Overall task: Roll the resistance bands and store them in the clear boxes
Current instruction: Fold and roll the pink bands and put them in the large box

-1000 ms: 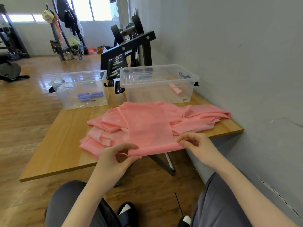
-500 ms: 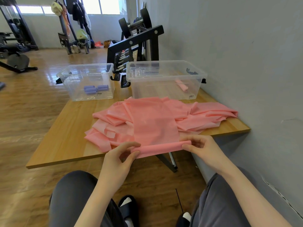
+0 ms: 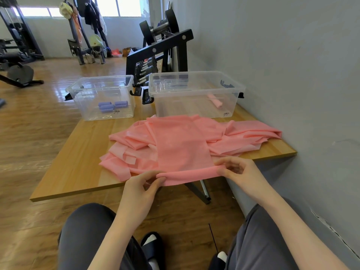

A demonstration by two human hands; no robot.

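Rolling the near end of a pink resistance band at the worktop's front edge.

The left hand (image 3: 141, 189) and right hand (image 3: 240, 172) each pinch one end of the small roll (image 3: 190, 175) begun on the top pink band (image 3: 181, 145), which lies flat across a heap of loose pink bands (image 3: 243, 141) on the worktop (image 3: 78, 162). To do this step well, both hands should probably turn together with even tension, so the roll stays tight and straight instead of coning toward one side. Two clear boxes stand behind the heap: the left box (image 3: 78, 88) holds three purple rolls (image 3: 112, 106), and the right box (image 3: 241, 88) holds one pink roll (image 3: 215, 101). The number of loose bands in the heap cannot be counted, since they overlap.
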